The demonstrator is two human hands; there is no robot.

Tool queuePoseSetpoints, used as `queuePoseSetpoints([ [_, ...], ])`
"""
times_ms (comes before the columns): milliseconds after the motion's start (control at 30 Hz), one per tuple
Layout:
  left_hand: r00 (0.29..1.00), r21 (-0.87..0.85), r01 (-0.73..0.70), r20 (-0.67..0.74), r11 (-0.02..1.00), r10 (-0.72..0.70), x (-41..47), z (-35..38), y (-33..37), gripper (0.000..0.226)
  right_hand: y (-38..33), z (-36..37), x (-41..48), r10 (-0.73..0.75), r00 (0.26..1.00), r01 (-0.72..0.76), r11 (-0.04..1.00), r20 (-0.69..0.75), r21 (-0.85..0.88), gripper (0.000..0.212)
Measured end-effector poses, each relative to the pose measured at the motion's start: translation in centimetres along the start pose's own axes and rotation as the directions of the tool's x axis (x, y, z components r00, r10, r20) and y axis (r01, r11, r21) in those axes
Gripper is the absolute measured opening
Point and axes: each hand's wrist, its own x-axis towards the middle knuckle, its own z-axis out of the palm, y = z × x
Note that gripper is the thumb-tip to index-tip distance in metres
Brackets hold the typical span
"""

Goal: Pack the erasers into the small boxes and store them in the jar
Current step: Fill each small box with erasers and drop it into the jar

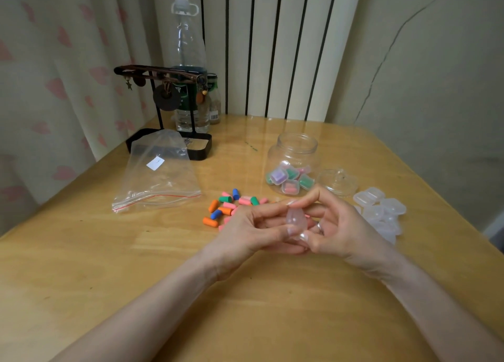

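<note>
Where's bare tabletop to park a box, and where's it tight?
Free: the table near-left, below the zip bag; the strip between zip bag and jar, behind the loose erasers; far right behind the jar lid. Crowded: erasers, jar, lid and empty small boxes ring the left hand and right hand.

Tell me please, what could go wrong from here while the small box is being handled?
1. The left hand and right hand pinch the clear small box only by fingertips; it may slip or spring away.
2. The loose erasers lie just beyond the left hand; a brush could roll them.
3. The pile of empty boxes sits not far from the right edge of the table; the right hand might knock some off.
</note>
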Motion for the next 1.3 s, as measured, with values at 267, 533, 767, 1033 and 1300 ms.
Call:
queuePoseSetpoints([
  [267, 0.996, 0.017, 0.008, -0.085, 1.000, -0.007, 0.2, 0.1, 0.0, 0.043, 0.8, 0.2, 0.1, 0.019, 0.998, -0.019, 1.000, -0.054, 0.003, 0.034],
  [533, 0.983, -0.047, 0.163, 0.098, 0.986, -0.158, 0.1, -1.7, 1.7, 0.046, 0.8, -1.7, 0.4, 0.121, 0.992, -0.117, 0.988, -0.029, 0.103, 0.057],
  [767, 0.987, -0.073, 0.015, -0.158, 0.997, -0.026, 0.0, -2.7, 3.5, 0.061, 0.9, -0.8, 3.1, 0.047, 0.930, -0.080, 0.994, -0.363, -0.075, 0.022],
  [1033, 0.742, -0.137, -0.201, -0.668, 0.970, 0.060, -0.1, -7.3, 4.4, 0.022, 2.7, 2.8, 13.3, 0.156, 0.973, -0.224, 0.481, -0.169, -0.847, 0.024],
  [1300, 0.727, -0.143, -0.207, -0.685, 0.968, 0.055, 0.3, -7.4, 4.1, 0.018, 1.9, 3.0, 15.9, 0.457, 0.888, -0.277, 0.439, -0.054, -0.855, 0.017],
])
